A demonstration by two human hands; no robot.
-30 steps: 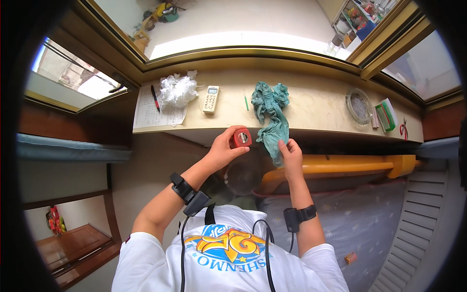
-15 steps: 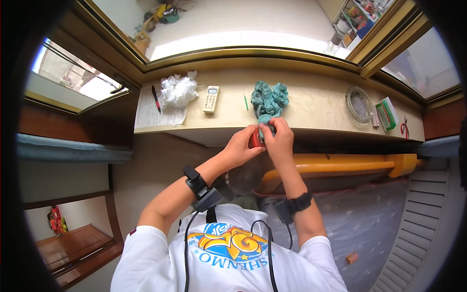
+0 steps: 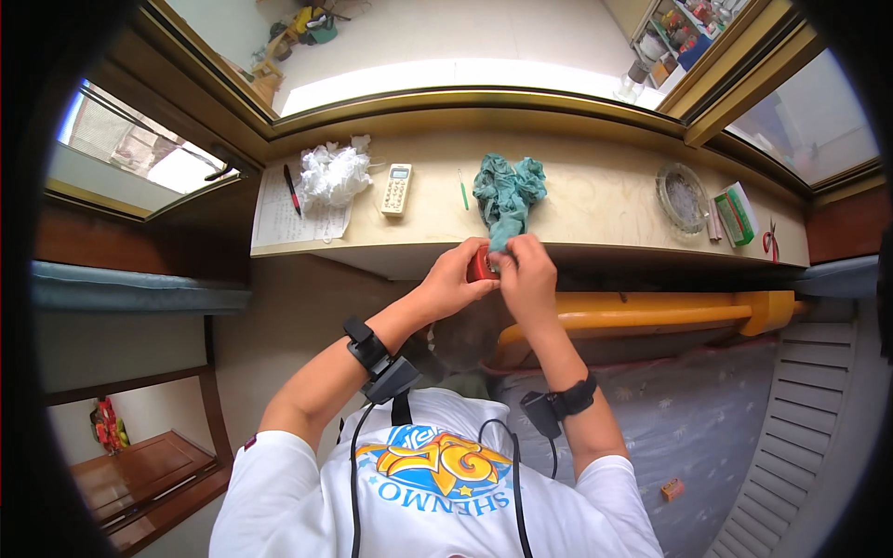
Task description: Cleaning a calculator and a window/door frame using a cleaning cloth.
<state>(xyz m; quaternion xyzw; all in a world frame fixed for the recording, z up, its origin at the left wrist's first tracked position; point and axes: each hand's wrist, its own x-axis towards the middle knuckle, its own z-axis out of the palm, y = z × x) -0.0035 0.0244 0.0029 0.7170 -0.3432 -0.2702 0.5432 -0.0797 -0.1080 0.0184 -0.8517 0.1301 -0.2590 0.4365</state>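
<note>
Though inverted, legible shirt lettering (image 3: 411,497) below left hand (image 3: 452,280) around red case (image 3: 480,265), right hand (image 3: 530,278) tight on teal cloth (image 3: 508,193).

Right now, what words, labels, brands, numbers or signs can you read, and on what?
White shirt: large blue-and-yellow lettering and emblem; I don't copy wording.
Paper sheet: lines of writing, too small to read.
Cream handset: markings too small to read.
Green-and-white box: any print too small.
Small orange box: any print too blurred.
Red case in the left hand: face mostly covered, unreadable.
</note>
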